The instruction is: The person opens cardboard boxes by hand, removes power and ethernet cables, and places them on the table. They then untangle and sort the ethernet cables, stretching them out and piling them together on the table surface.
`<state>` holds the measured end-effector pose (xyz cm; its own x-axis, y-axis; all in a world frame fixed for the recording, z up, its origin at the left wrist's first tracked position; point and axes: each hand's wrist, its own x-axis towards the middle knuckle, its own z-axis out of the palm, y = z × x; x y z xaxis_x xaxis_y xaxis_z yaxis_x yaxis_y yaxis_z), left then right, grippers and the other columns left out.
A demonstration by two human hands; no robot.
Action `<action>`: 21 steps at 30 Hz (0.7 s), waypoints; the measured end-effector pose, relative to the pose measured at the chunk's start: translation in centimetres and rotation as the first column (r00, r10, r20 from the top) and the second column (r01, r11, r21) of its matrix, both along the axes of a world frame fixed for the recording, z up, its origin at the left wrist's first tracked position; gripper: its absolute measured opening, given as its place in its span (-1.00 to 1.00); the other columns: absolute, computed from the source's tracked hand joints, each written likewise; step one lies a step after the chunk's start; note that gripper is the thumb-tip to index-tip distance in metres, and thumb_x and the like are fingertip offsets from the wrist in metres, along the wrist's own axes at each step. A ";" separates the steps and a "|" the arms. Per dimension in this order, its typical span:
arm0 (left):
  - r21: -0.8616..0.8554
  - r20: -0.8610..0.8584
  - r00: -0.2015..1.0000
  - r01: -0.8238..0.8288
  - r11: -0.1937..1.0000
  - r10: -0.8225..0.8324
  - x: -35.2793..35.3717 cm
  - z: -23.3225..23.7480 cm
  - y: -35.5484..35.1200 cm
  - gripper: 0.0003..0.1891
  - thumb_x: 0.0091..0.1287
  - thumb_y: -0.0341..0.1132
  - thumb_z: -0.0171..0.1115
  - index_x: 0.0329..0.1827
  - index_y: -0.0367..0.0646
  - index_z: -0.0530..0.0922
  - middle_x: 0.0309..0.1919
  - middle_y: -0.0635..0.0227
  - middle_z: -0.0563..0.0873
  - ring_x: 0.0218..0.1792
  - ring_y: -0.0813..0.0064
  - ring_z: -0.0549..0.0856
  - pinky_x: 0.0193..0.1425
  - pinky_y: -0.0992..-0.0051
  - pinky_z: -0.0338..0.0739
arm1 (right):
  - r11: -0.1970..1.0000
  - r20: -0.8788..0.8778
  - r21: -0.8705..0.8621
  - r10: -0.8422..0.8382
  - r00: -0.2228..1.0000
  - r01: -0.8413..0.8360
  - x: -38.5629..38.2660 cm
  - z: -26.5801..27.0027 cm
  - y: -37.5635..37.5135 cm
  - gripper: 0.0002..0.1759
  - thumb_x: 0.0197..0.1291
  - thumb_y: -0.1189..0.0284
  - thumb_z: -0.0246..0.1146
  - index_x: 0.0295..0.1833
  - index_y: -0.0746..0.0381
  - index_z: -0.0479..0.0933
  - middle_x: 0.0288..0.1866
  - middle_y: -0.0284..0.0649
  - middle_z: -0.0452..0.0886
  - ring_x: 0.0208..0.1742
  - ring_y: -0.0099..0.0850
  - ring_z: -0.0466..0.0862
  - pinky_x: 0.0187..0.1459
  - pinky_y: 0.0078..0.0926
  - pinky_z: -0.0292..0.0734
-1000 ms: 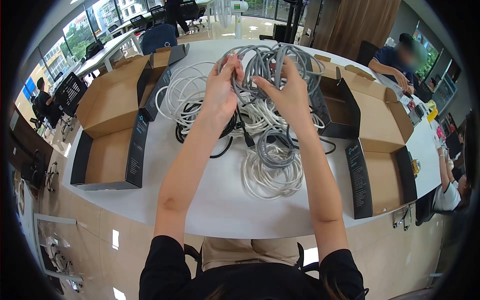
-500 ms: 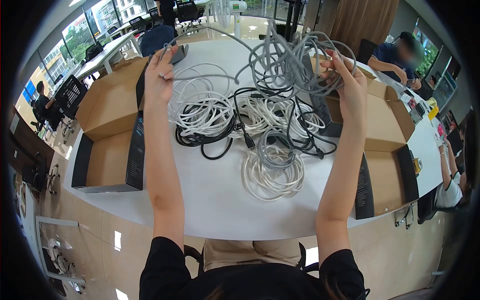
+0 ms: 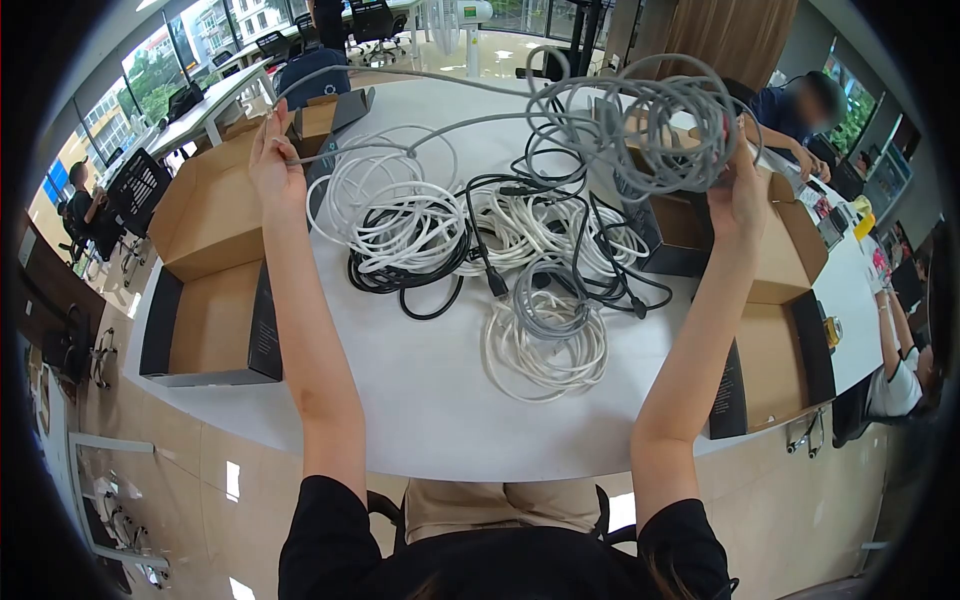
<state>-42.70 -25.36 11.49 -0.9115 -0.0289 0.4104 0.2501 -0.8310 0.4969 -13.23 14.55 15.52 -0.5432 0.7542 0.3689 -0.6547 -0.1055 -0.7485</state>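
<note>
- Grey cable (image 3: 650, 130): it is up in the air over the table (image 3: 430, 400), held between both hands. Most of it is a messy bunch of loops on the right. One long strand runs from the bunch across to the left.
- Left hand (image 3: 272, 165): it is raised high, with the fingers closed on the thin end of the grey cable.
- Right hand (image 3: 738, 190): it is raised too, with the fingers closed on the bunch of loops, which hangs over and around it.
- White cables (image 3: 400, 225): they lie in a pile on the table, under the grey cable and not touching it.
- Black cable (image 3: 420, 290): it is mixed in with the white ones.
- Coil (image 3: 545, 350): a white and grey one lies nearer the person, just beside the pile.
- Left box (image 3: 215, 220): open, on the table under the left hand.
- Right box (image 3: 770, 340): open, under the right hand.
- Person (image 3: 800, 110): sits at the far right of the table.
</note>
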 end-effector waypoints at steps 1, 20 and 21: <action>-0.076 -0.025 1.000 -0.016 0.997 0.014 -0.2 -0.2 -0.2 -0.68 0.35 -0.45 0.16 0.13 -0.36 0.46 0.06 0.21 0.63 -0.43 0.81 0.60 -0.42 0.86 0.58 | 0.996 -0.015 -0.047 0.072 0.997 -0.073 -0.2 0.2 -0.4 -0.69 0.29 0.31 0.23 0.02 0.29 0.57 -0.18 -0.26 0.66 -0.40 -0.60 0.56 -0.35 -0.68 0.47; -0.790 -0.544 0.771 -0.338 0.512 -0.331 16.1 3.0 11.9 -0.65 0.19 -0.41 0.33 0.06 -0.22 0.55 -0.19 0.29 0.72 -0.22 0.55 0.70 -0.04 0.55 0.55 | 0.699 -0.014 0.591 0.509 0.861 -0.403 -2.0 1.6 -10.8 -0.28 0.44 0.26 -0.08 0.53 -0.24 -0.33 0.34 0.14 0.31 -0.07 -0.28 0.68 -0.24 -0.51 0.69; -0.816 -0.529 0.737 -0.306 0.491 -0.420 15.6 3.6 11.3 -0.73 0.23 -0.41 0.29 -0.01 -0.25 0.58 -0.25 0.31 0.73 -0.27 0.55 0.70 -0.11 0.56 0.54 | 0.737 0.011 0.560 0.449 0.894 -0.377 -1.3 2.0 -10.7 -0.31 0.44 0.24 -0.07 0.54 -0.16 -0.26 0.33 0.13 0.33 -0.12 -0.33 0.70 -0.30 -0.57 0.68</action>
<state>-27.06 -14.11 15.10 -0.4162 0.6815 0.6019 0.7381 -0.1334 0.6614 -14.50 3.87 17.50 -0.6805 0.1263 0.7218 -0.7271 0.0062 -0.6865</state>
